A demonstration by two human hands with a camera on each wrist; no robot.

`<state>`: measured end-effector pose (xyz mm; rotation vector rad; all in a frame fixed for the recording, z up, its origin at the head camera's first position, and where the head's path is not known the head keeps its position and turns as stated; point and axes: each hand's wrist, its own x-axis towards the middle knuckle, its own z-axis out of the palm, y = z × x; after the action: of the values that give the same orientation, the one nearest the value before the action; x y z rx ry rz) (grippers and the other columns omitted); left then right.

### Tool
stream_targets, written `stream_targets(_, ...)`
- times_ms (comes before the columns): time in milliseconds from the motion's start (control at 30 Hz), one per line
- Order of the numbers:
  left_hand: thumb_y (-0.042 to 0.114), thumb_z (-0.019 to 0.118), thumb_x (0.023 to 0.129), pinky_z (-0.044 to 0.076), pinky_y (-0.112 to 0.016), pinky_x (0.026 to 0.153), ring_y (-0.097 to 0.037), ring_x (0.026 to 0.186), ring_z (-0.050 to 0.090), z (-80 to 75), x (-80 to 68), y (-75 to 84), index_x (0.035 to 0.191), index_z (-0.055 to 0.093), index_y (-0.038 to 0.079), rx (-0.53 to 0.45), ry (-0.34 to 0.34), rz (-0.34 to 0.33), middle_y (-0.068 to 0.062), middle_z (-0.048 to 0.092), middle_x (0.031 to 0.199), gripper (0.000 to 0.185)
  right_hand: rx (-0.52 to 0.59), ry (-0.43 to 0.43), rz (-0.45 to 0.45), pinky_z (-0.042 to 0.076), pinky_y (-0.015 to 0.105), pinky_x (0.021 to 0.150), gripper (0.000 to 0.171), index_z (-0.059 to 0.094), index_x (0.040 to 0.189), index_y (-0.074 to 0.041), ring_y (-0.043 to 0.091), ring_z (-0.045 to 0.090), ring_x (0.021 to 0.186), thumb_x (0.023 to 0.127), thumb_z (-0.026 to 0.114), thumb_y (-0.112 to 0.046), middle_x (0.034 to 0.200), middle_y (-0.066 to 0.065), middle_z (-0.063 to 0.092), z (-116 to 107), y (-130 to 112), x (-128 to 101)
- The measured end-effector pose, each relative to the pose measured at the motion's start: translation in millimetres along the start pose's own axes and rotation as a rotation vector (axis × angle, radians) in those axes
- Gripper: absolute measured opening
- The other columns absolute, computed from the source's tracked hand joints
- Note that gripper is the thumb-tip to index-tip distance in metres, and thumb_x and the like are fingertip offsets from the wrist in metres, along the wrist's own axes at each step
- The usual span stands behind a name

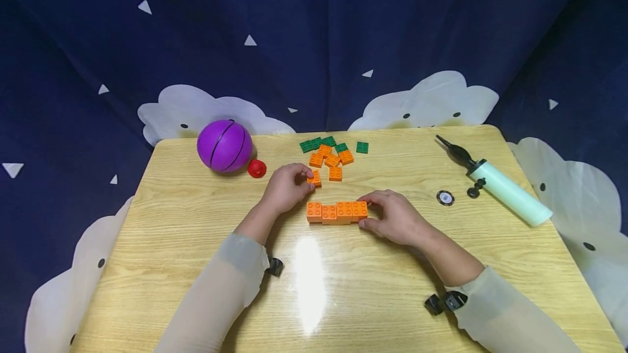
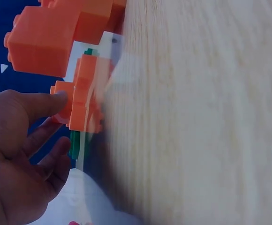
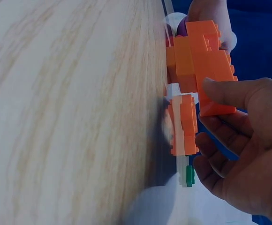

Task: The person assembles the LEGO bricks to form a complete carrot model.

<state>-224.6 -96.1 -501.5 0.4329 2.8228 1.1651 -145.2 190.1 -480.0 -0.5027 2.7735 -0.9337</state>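
Note:
A row of joined orange bricks (image 1: pixel 337 212) lies flat on the wooden table (image 1: pixel 196 233). My right hand (image 1: pixel 367 211) grips its right end, with the thumb (image 3: pixel 220 91) laid on the orange row (image 3: pixel 204 61). My left hand (image 1: pixel 308 177) pinches a single small orange brick (image 1: pixel 315 178) just behind the row. In the left wrist view the thumb (image 2: pixel 42 101) touches that orange brick (image 2: pixel 79 103), and the row (image 2: pixel 51 37) shows above it. A loose pile of orange and green bricks (image 1: pixel 333 152) lies further back.
A purple ball (image 1: pixel 224 146) and a red cap (image 1: pixel 257 168) sit at the back left. On the right lie a pale green hand pump (image 1: pixel 507 190), small black parts (image 1: pixel 476 187) and a black disc (image 1: pixel 445 198). Dark blue cloth surrounds the table.

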Motion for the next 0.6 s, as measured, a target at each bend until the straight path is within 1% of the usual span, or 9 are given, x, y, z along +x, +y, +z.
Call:
stream_targets(133,0.014,0.081,0.089,0.049,-0.042,0.096,-0.026,0.099,0.058,-1.9,-4.3,2.2,0.109,0.071,0.018,-0.027,-0.003,-0.008,-0.003,0.069,0.113,0.023,-0.003,0.001,0.002,0.047,0.053,0.104,0.045,0.071,0.128,-0.012,0.030,0.061,0.119,0.086,0.086,-0.024,0.129,0.007,0.069,0,0,0)
stream_targets(300,0.016,0.081,0.090,0.049,-0.043,0.102,-0.025,0.111,0.062,-5.5,-9.5,6.7,0.116,0.072,0.020,-0.044,-0.011,-0.023,-0.002,0.069,0.123,0.028,0.003,-0.002,0.007,0.047,0.054,0.104,0.046,0.071,0.128,-0.012,0.030,0.061,0.120,0.086,0.086,-0.024,0.129,0.007,0.069,0,0,1)
stream_targets(433,0.018,0.082,0.091,0.049,-0.045,0.103,-0.026,0.117,0.061,-9.8,-14.0,11.1,0.118,0.073,0.020,-0.046,-0.011,-0.009,-0.002,0.069,0.127,0.029,0.004,-0.002,0.008,0.048,0.053,0.104,0.046,0.071,0.128,-0.012,0.030,0.061,0.119,0.086,0.086,-0.024,0.129,0.007,0.069,1,0,0)
stream_targets(600,0.017,0.081,0.091,0.053,-0.046,0.099,-0.028,0.116,0.062,-14.5,-20.6,16.7,0.118,0.073,0.019,-0.088,-0.003,0.023,-0.001,0.069,0.125,0.028,-0.002,0.000,0.004,0.048,0.053,0.103,0.046,0.071,0.128,-0.012,0.030,0.061,0.119,0.086,0.086,-0.025,0.129,0.007,0.069,0,1,0)
